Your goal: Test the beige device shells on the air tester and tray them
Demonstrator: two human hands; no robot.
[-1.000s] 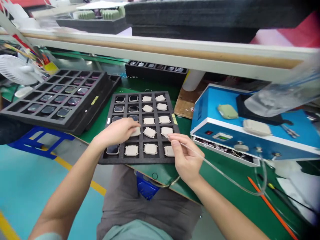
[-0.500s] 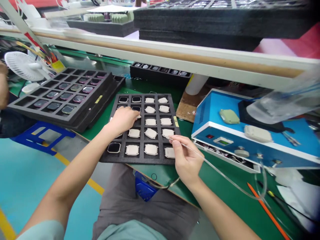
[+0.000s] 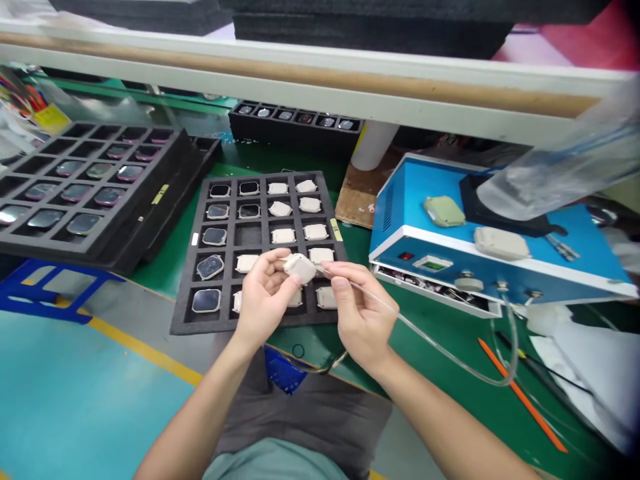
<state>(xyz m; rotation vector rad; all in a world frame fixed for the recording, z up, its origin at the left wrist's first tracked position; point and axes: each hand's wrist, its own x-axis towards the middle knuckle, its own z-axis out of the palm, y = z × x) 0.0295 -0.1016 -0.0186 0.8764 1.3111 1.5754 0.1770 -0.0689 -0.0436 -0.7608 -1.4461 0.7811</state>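
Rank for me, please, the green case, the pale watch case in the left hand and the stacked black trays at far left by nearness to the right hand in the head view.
1. Pale watch case: in the left hand, just beside the right hand.
2. Green case: rightward, on the blue machine.
3. Stacked black trays: far left.

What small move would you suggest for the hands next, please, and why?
Perhaps bring the end of the clear tube to the edge of the beige case: the left hand holds that case above the black tray, and the right hand pinches the tube with its end close by.
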